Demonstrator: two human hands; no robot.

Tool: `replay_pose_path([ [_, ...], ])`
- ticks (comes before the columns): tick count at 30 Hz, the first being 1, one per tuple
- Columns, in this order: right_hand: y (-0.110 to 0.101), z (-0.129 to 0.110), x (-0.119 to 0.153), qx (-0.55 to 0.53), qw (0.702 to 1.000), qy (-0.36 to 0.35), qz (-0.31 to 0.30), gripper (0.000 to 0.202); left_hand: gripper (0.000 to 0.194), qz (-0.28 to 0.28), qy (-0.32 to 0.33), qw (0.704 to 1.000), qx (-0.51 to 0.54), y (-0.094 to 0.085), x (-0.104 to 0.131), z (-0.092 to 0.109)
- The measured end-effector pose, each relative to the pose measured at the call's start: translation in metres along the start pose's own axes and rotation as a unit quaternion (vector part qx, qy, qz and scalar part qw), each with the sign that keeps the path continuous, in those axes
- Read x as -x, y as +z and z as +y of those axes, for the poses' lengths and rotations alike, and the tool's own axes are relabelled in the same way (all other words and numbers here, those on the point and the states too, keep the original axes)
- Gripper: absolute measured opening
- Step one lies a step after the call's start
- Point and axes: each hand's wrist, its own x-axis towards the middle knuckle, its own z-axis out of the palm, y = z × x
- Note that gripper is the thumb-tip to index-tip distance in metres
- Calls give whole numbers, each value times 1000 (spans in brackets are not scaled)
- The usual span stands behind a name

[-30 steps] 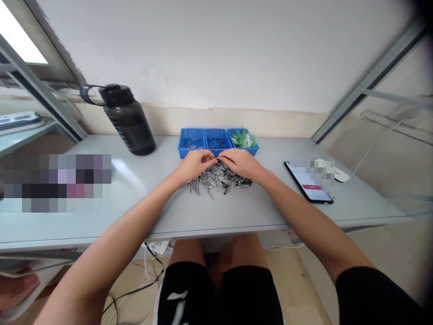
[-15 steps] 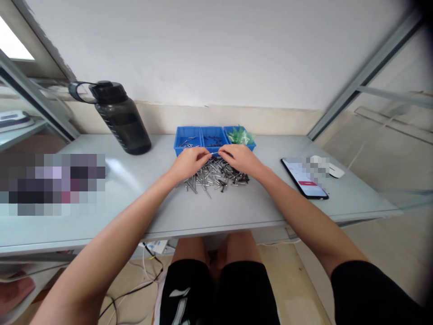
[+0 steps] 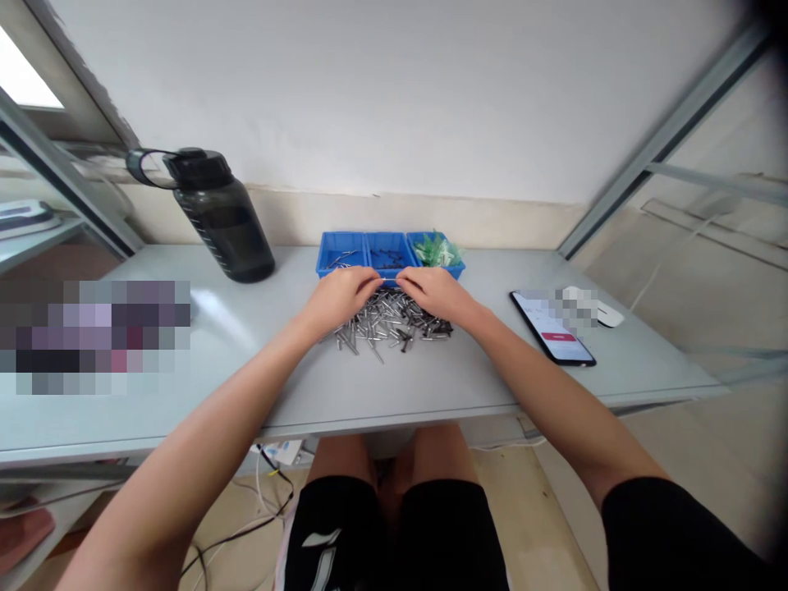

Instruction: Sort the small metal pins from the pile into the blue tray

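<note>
A thin silver pin (image 3: 389, 280), like a rivet or nail, spans the small gap between my fingertips. My left hand (image 3: 341, 297) pinches one end, and my right hand (image 3: 438, 294) pinches the other. Just below them on the desk lies a loose pile of silver pins and dark screws (image 3: 387, 318). Behind my hands stand three joined blue bins. Silver pins lie in the left bin (image 3: 342, 236), dark screws in the middle bin (image 3: 387, 235), and green and whitish plastic pieces (image 3: 437, 247) fill the right bin (image 3: 456, 272). My fingers partly hide the bins' front.
A dark water bottle (image 3: 225, 217) stands at the back left of the grey desk (image 3: 394, 394). To the right lie a phone (image 3: 554, 332) with its screen lit and a white mouse (image 3: 607, 314). A blurred-out patch covers something at far left. Cables (image 3: 264, 492) hang below the desk.
Both hands stay almost in place, pinching the pin between them. The view has shifted very slightly; the pile and bins look the same.
</note>
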Motion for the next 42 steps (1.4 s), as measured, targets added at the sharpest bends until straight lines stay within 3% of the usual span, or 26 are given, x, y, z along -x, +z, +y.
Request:
replay_pose_path([
  [12, -1, 1, 1, -3, 1000, -7, 2, 31, 28, 4, 21, 998, -57, -2, 2, 2],
  [42, 0, 2, 1, 1, 1000, -13, -11, 31, 27, -6, 24, 998, -55, -2, 2, 1],
])
